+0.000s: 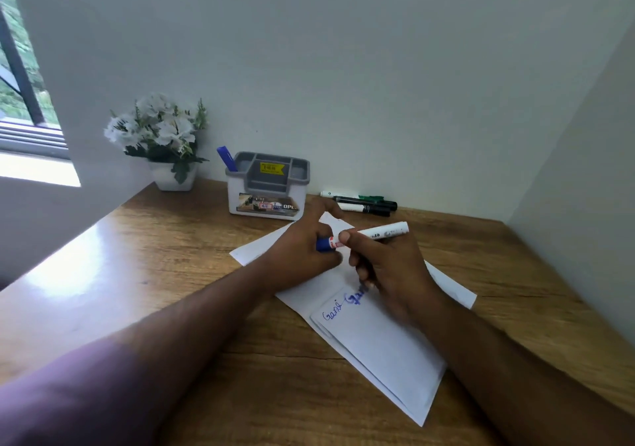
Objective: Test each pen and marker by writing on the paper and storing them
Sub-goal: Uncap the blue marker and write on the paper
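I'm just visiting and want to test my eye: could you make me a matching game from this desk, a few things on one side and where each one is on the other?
Things:
1. white marker
2. blue pen
3. flower pot
4. spare markers

Places:
A. lying by the wall, right of the organizer
B. held in both hands over the paper
C. back left corner of the desk
D. standing in the organizer

Pairs: 1-B, 2-D, 3-C, 4-A

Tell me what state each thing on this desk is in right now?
Marker: held in both hands, blue cap end in the left hand, barrel in the right hand.
Paper: flat on the desk, blue writing on it.
Organizer: upright, one blue pen inside.
Spare markers: lying capped by the wall.
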Tool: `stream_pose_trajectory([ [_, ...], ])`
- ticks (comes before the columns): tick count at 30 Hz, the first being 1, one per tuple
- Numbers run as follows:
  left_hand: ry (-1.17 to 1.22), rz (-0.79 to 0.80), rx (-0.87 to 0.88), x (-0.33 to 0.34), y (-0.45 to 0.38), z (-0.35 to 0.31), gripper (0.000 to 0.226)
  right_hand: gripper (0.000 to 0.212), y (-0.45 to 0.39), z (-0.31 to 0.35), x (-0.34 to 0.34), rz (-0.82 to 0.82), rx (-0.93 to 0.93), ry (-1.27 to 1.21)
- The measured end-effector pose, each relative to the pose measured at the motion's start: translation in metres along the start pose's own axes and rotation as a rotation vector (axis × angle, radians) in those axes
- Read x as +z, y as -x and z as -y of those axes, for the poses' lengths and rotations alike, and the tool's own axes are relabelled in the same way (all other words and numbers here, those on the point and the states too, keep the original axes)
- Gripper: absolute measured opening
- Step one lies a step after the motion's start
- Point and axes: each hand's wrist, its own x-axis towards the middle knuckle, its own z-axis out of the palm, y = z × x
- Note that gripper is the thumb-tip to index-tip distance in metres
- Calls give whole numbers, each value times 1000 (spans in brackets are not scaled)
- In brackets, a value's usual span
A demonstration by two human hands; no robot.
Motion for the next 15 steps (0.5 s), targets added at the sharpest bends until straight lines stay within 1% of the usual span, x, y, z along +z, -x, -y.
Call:
stream_pose_trajectory([
  [1, 45, -50, 3, -4, -1, -1, 48, 10, -6, 4, 3, -27, 14, -41],
  [2, 77, -111, 7, -8, -1, -1, 44, 15, -14, 7, 7, -71, 17, -95],
  [3, 88, -178, 4, -14, -1, 0, 38, 30, -24, 11, 12, -126, -9, -136],
  [4, 92, -253, -8, -20, 1, 1, 32, 49, -33, 14, 15, -185, -90, -115],
  [5, 89, -340, -23, -27, 2, 4, 27, 67, -42, 16, 19, -229, -256, 13],
  [6, 88, -428, -36, -34, 4, 7, 24, 76, -51, 17, 22, -235, -490, 272],
  [7, 106, -505, -47, -40, 6, 10, 23, 76, -61, 15, 27, -199, -751, 610],
  [8, 148, -560, -55, -46, 7, 12, 22, 65, -69, 15, 33, -149, -985, 927],
  [9, 203, -586, -58, -50, 8, 11, 22, 49, -77, 15, 40, -104, -1142, 1135],
  [10, 237, -594, -57, -53, 8, 10, 22, 36, -84, 18, 48, -62, -1223, 1230],
  [11, 240, -594, -44, -55, 7, 9, 24, 29, -91, 22, 55, -13, -1254, 1237],
  [13, 252, -572, 19, -60, 5, 10, 31, 20, -108, 31, 66, 34, -1212, 1143],
  [14, 302, -571, 39, -62, 5, 12, 35, 17, -114, 37, 69, 21, -1141, 1071],
  [15, 360, -583, 32, -64, 5, 16, 37, 18, -122, 42, 71, 9, -1032, 989],
])
